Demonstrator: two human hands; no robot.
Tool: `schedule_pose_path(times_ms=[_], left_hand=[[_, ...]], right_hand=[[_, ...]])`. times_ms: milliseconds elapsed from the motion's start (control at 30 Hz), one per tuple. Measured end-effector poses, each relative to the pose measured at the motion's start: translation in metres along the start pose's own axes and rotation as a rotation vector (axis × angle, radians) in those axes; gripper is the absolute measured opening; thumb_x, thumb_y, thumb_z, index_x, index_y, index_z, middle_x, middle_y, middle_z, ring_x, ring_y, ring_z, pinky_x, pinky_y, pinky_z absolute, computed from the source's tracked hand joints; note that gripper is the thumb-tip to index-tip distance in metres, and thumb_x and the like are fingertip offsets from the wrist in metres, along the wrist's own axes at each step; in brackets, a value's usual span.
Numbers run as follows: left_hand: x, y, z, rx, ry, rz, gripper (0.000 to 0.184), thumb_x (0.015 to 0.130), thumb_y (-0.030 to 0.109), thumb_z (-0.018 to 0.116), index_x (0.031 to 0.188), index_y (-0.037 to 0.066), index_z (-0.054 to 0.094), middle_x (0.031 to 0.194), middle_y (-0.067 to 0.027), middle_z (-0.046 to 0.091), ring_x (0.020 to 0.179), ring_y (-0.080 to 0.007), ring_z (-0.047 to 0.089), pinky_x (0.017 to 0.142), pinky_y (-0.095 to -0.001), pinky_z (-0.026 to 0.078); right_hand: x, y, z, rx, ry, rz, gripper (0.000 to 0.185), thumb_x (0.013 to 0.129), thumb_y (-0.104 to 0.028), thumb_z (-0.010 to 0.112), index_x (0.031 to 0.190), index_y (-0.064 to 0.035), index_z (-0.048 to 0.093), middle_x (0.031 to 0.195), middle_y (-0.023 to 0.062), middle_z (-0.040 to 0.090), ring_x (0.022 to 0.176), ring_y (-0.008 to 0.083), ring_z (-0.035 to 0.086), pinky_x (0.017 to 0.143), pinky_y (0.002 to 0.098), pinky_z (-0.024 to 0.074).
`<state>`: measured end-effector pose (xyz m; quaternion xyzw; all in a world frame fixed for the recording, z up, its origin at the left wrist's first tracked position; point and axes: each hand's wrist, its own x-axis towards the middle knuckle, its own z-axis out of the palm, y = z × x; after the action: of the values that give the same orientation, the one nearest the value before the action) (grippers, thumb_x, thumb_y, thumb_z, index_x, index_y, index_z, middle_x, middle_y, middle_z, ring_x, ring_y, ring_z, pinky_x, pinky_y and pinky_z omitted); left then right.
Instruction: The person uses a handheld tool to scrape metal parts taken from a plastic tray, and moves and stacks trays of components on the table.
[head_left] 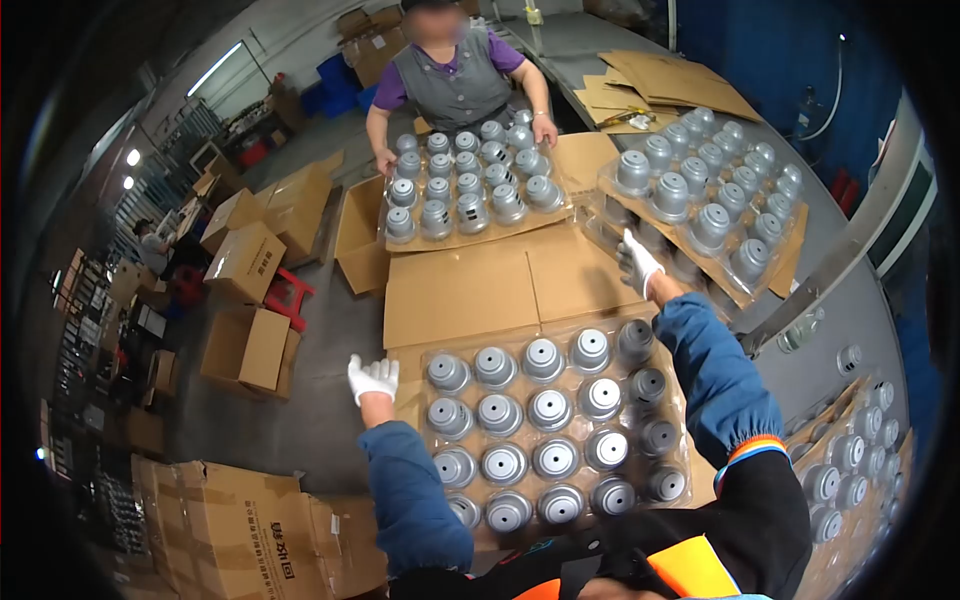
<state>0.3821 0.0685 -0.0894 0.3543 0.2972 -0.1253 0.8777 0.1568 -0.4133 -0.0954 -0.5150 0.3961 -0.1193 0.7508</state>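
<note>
Silver cups [553, 458] fill the near tray [522, 388]; a co-worker [450, 85] holds another tray [475, 237], not yet released. Left hand [373, 379] and right hand [637, 264] show wide, empty grips.

Silver-grey cups [550, 409], stepped ends up, dark hole in centre, four rows of five, filling clear plastic tray [472, 393] nearly edge to edge, right column in shade; second clear tray [732, 283] at right, more such cups [712, 226] standing in rows, one near its closest corner
</note>
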Motion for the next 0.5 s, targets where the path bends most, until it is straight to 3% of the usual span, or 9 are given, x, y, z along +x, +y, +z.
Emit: schedule_pose_path(times_ms=[33, 100, 167, 233, 367, 433, 467, 500], left_hand=[[0.004, 0.016, -0.013, -0.038, 0.073, -0.036, 0.077, 0.086, 0.044, 0.054, 0.145, 0.01, 0.017, 0.144, -0.011, 0.03, 0.132, -0.0304, 0.034, 0.107, -0.0499, 0.029], [0.007, 0.037, -0.038, -0.035, 0.076, -0.072, 0.08, 0.086, 0.044, 0.055, 0.145, 0.01, 0.014, 0.145, -0.01, 0.029, 0.133, -0.031, 0.032, 0.108, -0.0488, 0.03], [0.013, 0.049, -0.057, -0.002, 0.075, -0.076, 0.083, 0.085, 0.046, 0.055, 0.146, 0.01, 0.011, 0.148, -0.0099, 0.025, 0.135, -0.0317, 0.029, 0.108, -0.0483, 0.029], [0.024, 0.058, -0.071, 0.093, -0.017, -0.107, 0.09, 0.083, 0.048, 0.058, 0.147, 0.01, 0.009, 0.15, -0.0119, 0.023, 0.136, -0.0339, 0.027, 0.109, -0.0492, 0.027], [0.048, 0.071, -0.064, 0.219, -0.047, -0.124, 0.098, 0.079, 0.053, 0.061, 0.147, 0.008, 0.008, 0.151, -0.0139, 0.02, 0.137, -0.0359, 0.025, 0.109, -0.0499, 0.025], [0.065, 0.082, -0.044, 0.355, -0.116, -0.113, 0.1, 0.076, 0.058, 0.062, 0.146, 0.005, 0.013, 0.145, -0.0166, 0.029, 0.131, -0.0361, 0.034, 0.103, -0.0506, 0.032], [0.082, 0.088, -0.031, 0.411, -0.171, -0.103, 0.105, 0.074, 0.064, 0.061, 0.147, 0.005, 0.012, 0.147, -0.0187, 0.027, 0.128, -0.0348, 0.036, 0.102, -0.0488, 0.032], [0.089, 0.094, -0.012, 0.414, -0.18, -0.102, 0.105, 0.074, 0.064, 0.061, 0.147, 0.005, 0.012, 0.147, -0.0187, 0.027, 0.128, -0.0348, 0.036, 0.102, -0.0488, 0.032]], right_hand=[[0.008, 0.0, 0.002, -0.003, 0.083, -0.011, 0.083, 0.08, -0.073, 0.045, 0.134, -0.009, 0.043, 0.14, 0.0105, 0.041, 0.135, 0.0275, 0.028, 0.107, 0.052, 0.0188], [0.026, 0.0, -0.004, -0.004, 0.126, -0.003, 0.073, 0.08, -0.073, 0.047, 0.119, -0.0119, 0.055, 0.122, 0.0066, 0.053, 0.121, 0.0254, 0.041, 0.102, 0.0507, 0.0253], [0.047, 0.003, -0.019, -0.064, 0.11, 0.028, 0.069, 0.079, -0.073, 0.047, 0.111, -0.0131, 0.058, 0.112, 0.0047, 0.056, 0.11, 0.024, 0.046, 0.099, 0.0491, 0.0284], [0.031, -0.006, -0.02, -0.124, 0.123, -0.069, 0.071, 0.079, -0.073, 0.046, 0.113, -0.0117, 0.057, 0.119, 0.0085, 0.055, 0.114, 0.0258, 0.046, 0.1, 0.0455, 0.0297], [0.017, -0.027, -0.024, -0.017, 0.054, 0.016, 0.078, 0.081, -0.071, 0.046, 0.125, -0.0067, 0.05, 0.131, 0.0123, 0.05, 0.123, 0.0281, 0.043, 0.105, 0.0425, 0.0292], [0.022, -0.039, -0.027, -0.054, 0.047, -0.041, 0.081, 0.083, -0.071, 0.042, 0.127, -0.0029, 0.045, 0.123, 0.0133, 0.052, 0.107, 0.0261, 0.048, 0.093, 0.0397, 0.0367], [0.009, -0.055, -0.017, -0.097, 0.013, -0.053, 0.089, 0.084, -0.073, 0.036, 0.139, -0.0032, 0.034, 0.142, 0.0155, 0.037, 0.129, 0.0273, 0.036, 0.106, 0.0399, 0.0267], [0.009, -0.069, -0.015, -0.116, -0.072, -0.073, 0.093, 0.084, -0.074, 0.03, 0.145, -0.0039, 0.023, 0.152, 0.0151, 0.019, 0.141, 0.0256, 0.016, 0.113, 0.0389, 0.0133]])
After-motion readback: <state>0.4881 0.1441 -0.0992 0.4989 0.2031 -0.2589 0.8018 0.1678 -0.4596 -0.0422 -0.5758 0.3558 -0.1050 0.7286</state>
